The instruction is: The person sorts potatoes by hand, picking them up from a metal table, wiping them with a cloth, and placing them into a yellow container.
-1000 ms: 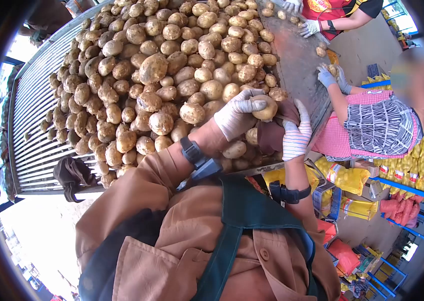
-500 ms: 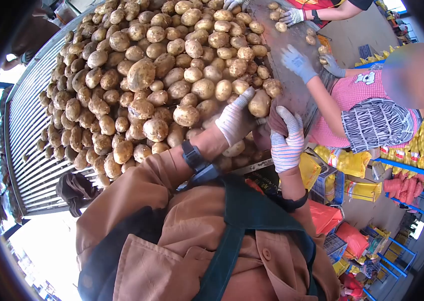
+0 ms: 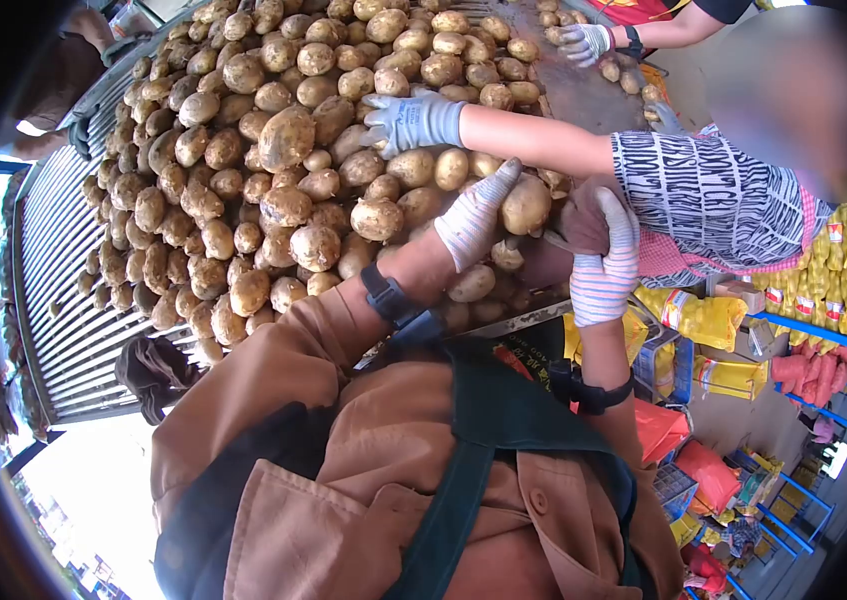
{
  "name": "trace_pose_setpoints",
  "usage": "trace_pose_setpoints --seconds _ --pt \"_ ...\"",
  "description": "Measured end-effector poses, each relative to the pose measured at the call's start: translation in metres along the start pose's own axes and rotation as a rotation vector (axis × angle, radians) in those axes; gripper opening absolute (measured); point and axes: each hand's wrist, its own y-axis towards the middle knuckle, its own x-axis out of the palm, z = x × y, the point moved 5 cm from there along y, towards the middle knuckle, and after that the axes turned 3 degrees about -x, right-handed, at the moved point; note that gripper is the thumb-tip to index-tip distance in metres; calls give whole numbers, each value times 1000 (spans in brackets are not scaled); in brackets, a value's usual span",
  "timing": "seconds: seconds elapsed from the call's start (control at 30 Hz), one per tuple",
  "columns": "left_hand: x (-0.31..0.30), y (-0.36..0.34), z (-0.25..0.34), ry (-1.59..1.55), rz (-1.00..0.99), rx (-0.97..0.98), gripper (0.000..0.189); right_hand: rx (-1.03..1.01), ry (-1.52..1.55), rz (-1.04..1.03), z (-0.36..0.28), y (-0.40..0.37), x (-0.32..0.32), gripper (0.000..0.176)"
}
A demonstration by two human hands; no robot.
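My gloved left hand (image 3: 471, 218) curls around a potato (image 3: 526, 203) at the near edge of the heaped pile (image 3: 273, 150); my right hand (image 3: 605, 262) grips a dark cloth (image 3: 583, 215) just beside it

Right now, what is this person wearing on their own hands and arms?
The left hand wears a whitish knitted glove; the right hand wears a white one with fine blue stripes. Each wrist carries a black strap with a small dark device: the left wristband and the right wristband. A loose tan-brown sleeve covers the left arm.
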Motion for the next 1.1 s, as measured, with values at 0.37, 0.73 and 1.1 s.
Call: trace_pose_setpoints --seconds 0.37,0.73,1.1 --pt "-6 -3 -4 -167 171 -71 57 32 -143 -195 0 -16 29 54" --pt "-54 7 -26 -250 321 -141 50 -204 -497 -378 -7 -37 50 47" --pt "-47 30 -28 -50 154 72 44 -338 -503 -287 -7 -24 45 37"
